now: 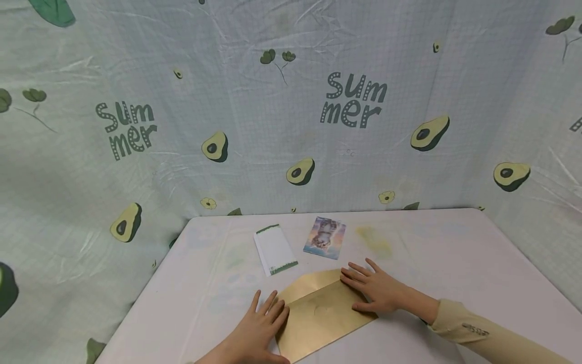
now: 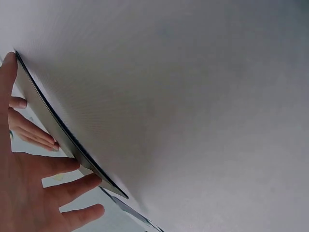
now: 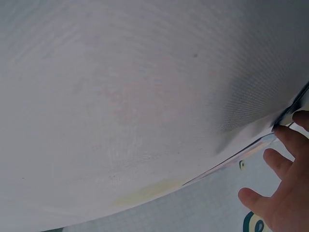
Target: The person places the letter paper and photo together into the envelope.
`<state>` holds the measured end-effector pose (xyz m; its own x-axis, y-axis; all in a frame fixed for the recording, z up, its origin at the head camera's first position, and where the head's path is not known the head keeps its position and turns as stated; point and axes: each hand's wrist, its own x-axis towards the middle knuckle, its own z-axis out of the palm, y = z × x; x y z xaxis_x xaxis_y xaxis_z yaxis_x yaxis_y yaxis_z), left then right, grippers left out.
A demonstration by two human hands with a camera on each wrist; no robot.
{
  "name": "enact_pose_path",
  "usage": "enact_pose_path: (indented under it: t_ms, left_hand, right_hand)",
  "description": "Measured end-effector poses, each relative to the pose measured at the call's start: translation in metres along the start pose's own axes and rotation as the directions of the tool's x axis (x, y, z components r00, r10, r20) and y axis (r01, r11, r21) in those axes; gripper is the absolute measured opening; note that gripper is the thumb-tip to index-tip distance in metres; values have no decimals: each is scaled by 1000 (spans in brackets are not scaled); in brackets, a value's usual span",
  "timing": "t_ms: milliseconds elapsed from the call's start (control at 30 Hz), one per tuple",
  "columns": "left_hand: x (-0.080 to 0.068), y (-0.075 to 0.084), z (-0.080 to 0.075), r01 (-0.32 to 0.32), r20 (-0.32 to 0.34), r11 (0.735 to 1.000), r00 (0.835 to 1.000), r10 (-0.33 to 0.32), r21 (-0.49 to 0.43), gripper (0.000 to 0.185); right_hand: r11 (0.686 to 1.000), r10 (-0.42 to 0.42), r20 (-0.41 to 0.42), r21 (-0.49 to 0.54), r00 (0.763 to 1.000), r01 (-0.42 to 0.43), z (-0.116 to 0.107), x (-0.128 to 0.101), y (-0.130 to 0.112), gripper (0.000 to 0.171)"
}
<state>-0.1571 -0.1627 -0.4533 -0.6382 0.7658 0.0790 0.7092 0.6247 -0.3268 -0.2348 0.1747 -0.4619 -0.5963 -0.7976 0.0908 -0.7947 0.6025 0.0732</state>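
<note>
Head view shows me both hands flat on a gold envelope lying near the front edge of the tabletop. My left hand presses its left end with fingers spread and straight; my right hand lies on its upper right part, fingers also straight and spread, nothing pinched in either grip. The envelope's flap looks folded down, with a crease running across it, so I judge the flap to be closed or being smoothed, though I cannot tell if it is sealed. Just beyond the envelope, apart from it, lie a white notepaper with green edges and a picture card, side by side and untouched. Neither is inside the envelope, so as I read it any filling remains undone. Both wrist views show mostly bare tabletop and fingertips.
</note>
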Motion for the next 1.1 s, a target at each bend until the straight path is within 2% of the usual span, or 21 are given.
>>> enact_pose_path:
  t_ms: [233,433,567,833,1100]
  left_hand:
    - [3,1,-1,18,24,1000,1000,-18,12,99]
    - [8,-2,-3,89,131,995,988,-84,-33,105]
    - [9,-4,-3,106,185,993,978,-95,-53,103]
    - [7,-3,1,94,145,992,986,-82,-81,103]
    - [9,-3,1,123,151,989,982,-110,-83,106]
  right_hand:
    - [1000,19,46,-3,999,-19,3,3,1,67]
    - [999,43,80,23,996,-45,3,7,3,69]
    - [996,36,72,73,997,-41,2,7,6,70]
    - [995,-8,25,102,1000,6,3,11,12,69]
    - [990,-48,-28,133,998,51,2,17,17,64]
